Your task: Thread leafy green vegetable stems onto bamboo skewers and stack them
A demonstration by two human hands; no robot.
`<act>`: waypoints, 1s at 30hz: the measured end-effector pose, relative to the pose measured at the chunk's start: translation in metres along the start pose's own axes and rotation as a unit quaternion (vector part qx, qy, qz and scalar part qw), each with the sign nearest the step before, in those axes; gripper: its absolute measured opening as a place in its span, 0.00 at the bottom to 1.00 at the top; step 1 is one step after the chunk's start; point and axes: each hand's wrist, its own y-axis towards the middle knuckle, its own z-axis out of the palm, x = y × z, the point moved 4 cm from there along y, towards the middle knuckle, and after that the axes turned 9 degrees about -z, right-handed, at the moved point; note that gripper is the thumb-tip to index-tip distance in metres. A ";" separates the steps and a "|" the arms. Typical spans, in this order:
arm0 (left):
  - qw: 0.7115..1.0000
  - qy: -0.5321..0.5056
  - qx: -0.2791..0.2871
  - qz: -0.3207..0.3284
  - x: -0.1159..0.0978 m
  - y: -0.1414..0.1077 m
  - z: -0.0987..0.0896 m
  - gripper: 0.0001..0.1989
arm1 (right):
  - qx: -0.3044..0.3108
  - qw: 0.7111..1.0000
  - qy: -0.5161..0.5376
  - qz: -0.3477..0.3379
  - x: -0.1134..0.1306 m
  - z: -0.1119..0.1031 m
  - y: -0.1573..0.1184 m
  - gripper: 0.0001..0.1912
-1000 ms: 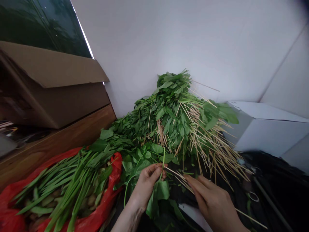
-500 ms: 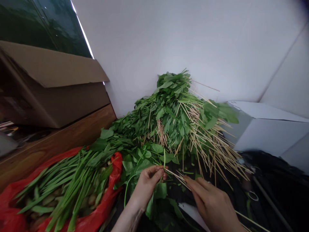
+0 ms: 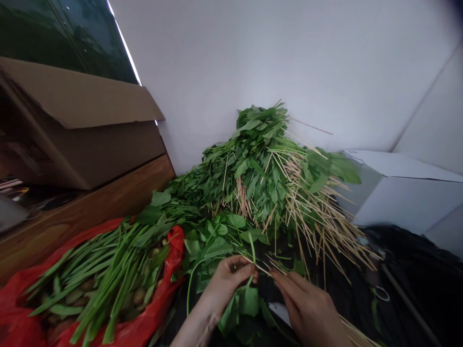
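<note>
In the head view, the left hand [image 3: 227, 284] has its grip closed in a thumb-and-finger pinch on a green stem [image 3: 252, 246], which stands nearly upright, its leaves [image 3: 249, 301] hanging below the fingers. The right hand [image 3: 311, 306] has its grip closed round a bundle of sticks [image 3: 356, 333]; their pale tips poke out ahead of its fingertips and their long ends show behind the palm. One thin stick [image 3: 263, 270] bridges the two hands, sloping down from the left fingertips to the right ones and crossing the stem at a steep angle. The stem lies left of the right grip, just beside it, and nearer the left hand, which pinches it; whether the stick pierces it is too small to tell.

At the left, an open red bag [image 3: 176, 250] holds lumpy produce, with long green stalks [image 3: 117, 277] laid over it. The cardboard box [image 3: 108, 108] has a raised flap; its contents are hidden. Leafy bunches [image 3: 253, 159] with sticks are heaped beyond the hands.
</note>
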 end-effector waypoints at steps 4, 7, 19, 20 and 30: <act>0.999 0.037 0.005 0.005 0.014 -0.001 0.001 0.17 | -0.001 1.000 0.015 0.005 0.001 0.008 0.003 0.18; 0.992 0.103 -0.061 0.038 0.006 -0.012 -0.027 0.17 | -0.020 0.999 0.044 0.011 -0.006 0.009 0.001 0.17; 0.534 0.818 -0.114 0.182 -0.033 -0.068 -0.110 0.09 | -0.062 0.995 0.073 0.010 -0.016 0.004 0.000 0.16; 0.529 0.821 -0.107 0.187 -0.034 -0.066 -0.109 0.08 | -0.064 0.995 0.076 0.009 -0.015 0.003 0.000 0.16; 0.869 0.377 -0.184 0.262 -0.091 -0.053 -0.068 0.05 | -0.074 0.987 0.143 0.010 -0.020 -0.018 0.003 0.12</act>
